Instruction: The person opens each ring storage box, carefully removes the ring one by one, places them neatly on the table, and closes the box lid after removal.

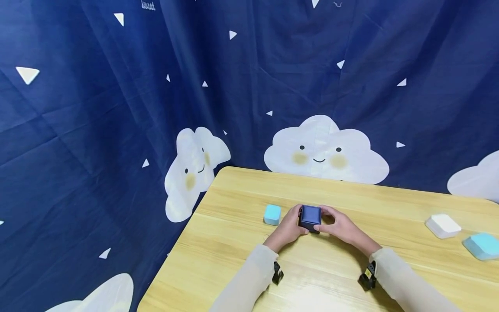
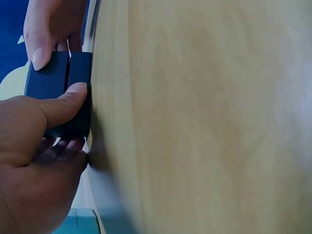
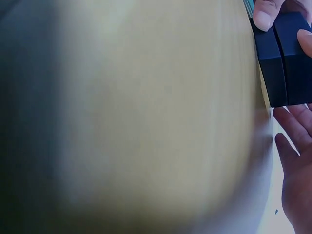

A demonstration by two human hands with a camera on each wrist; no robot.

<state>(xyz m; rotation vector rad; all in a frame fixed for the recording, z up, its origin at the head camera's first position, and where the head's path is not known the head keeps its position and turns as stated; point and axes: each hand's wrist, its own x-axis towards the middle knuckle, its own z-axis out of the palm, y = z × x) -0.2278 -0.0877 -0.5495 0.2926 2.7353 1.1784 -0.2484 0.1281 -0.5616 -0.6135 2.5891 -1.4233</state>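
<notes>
Between my two hands, on the light wooden table (image 1: 241, 242), stands a small dark blue jewelry box (image 1: 311, 215) with a smooth square top. A thin seam between lid and base shows on its front in both wrist views. My left hand (image 1: 288, 226) grips the left side, its thumb (image 2: 73, 100) pressed on the base just below the seam. From the right, my right hand (image 1: 343, 227) holds the box with its thumb (image 2: 40, 57) on the front of the lid. The lid sits down on the base.
A light blue block-shaped box (image 1: 272, 214) stands just left of my left hand. Far to the right are a white box (image 1: 443, 225) and another light blue box (image 1: 482, 245). A dark blue curtain (image 1: 249, 78) with clouds hangs behind and left of the table.
</notes>
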